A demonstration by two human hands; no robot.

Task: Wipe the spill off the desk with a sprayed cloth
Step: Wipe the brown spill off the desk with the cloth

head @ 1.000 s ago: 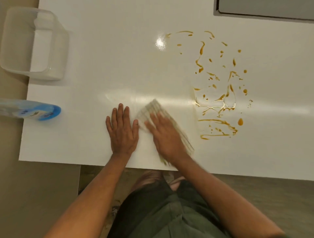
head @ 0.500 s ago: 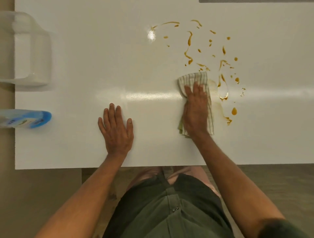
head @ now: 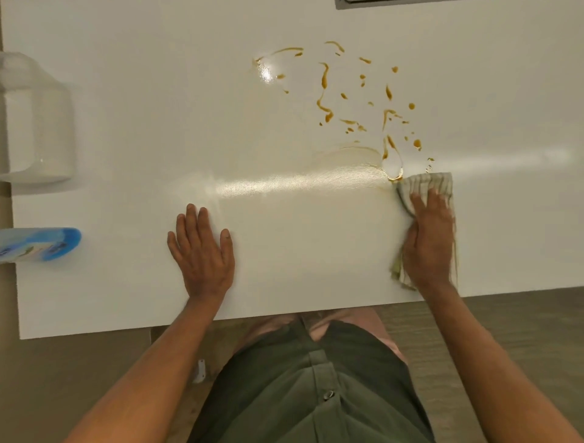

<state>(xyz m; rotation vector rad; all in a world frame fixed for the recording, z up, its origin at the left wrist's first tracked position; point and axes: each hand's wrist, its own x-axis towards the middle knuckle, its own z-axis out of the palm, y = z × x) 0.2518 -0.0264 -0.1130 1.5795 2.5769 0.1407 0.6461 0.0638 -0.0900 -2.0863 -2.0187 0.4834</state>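
A brown spill (head: 325, 95) of streaks and drops lies on the white desk (head: 126, 126), right of centre toward the back. Below it a faint wet smear (head: 347, 158) arcs across the surface. My right hand (head: 428, 242) presses flat, fingers straight, on a striped cloth (head: 425, 185) at the right of the desk, just below the lowest drops. The cloth's far end sticks out beyond my fingertips, and its near end shows under my wrist. My left hand (head: 202, 253) rests flat on the desk near the front edge, fingers straight, holding nothing.
A blue spray bottle (head: 41, 243) lies on its side at the desk's left edge. A clear plastic container (head: 34, 126) stands at the back left. A grey object (head: 395, 2) shows at the top edge. The desk's front edge runs just before my wrists.
My right hand has swept the cloth from the left, across the lower spill, to the right side, leaving a wet smear. The lower streaks are gone. My left hand stayed put.
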